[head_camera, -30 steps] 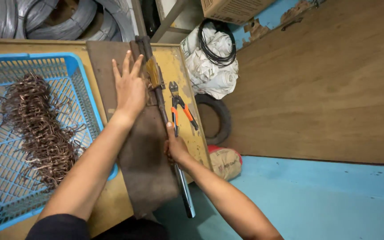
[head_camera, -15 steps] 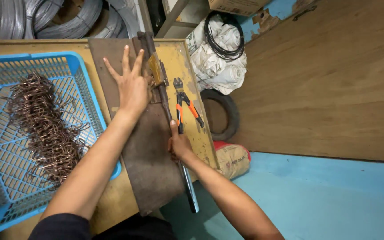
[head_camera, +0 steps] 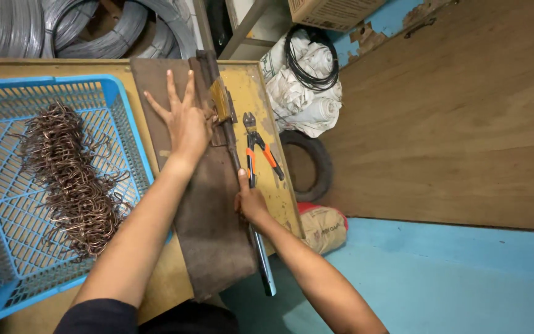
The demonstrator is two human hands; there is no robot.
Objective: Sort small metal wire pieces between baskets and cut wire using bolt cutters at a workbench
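Since a moment ago the left hand stays spread flat on the brown plate, while beside it the right hand remains clamped on the long lever, bending unfinished.

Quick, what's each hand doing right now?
Left hand: open, fingers spread, pressing flat on the brown metal plate.
Right hand: closed around the long lever handle.

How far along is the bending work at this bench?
Done: a pile of bent copper-coloured wire pieces lies in the blue basket. In hand: left hand flat on the brown plate, right hand gripping the lever bar. Left: cannot tell; orange-handled cutters lie untouched.
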